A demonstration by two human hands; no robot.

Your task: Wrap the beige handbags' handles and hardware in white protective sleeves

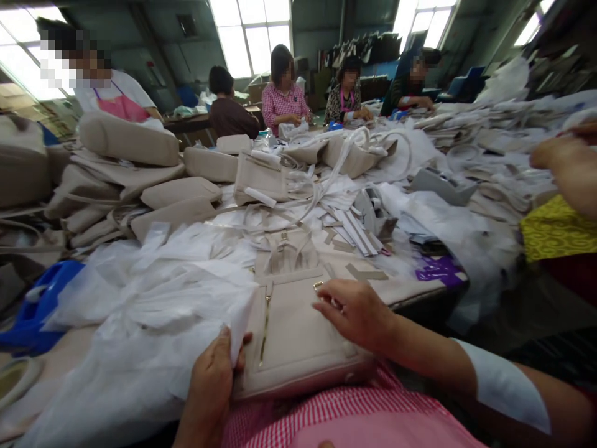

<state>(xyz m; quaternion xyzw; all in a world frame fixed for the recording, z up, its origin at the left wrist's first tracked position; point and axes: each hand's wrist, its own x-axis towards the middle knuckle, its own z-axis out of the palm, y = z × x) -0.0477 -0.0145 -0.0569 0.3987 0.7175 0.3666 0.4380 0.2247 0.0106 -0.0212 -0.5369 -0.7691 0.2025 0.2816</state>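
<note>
A beige handbag with a gold zipper lies flat at the table's near edge, partly in my lap. My left hand is closed on the edge of a white dust bag that covers the handbag's left side. My right hand rests on the handbag's top right, fingers curled near a small gold ring; I cannot tell whether it grips anything. White straps trail across the table beyond.
Stacks of beige handbags fill the left and back. White wrapping and paper scraps litter the middle. A blue plastic bag lies at left. A neighbour's arm reaches in at right. Several workers sit at the far end.
</note>
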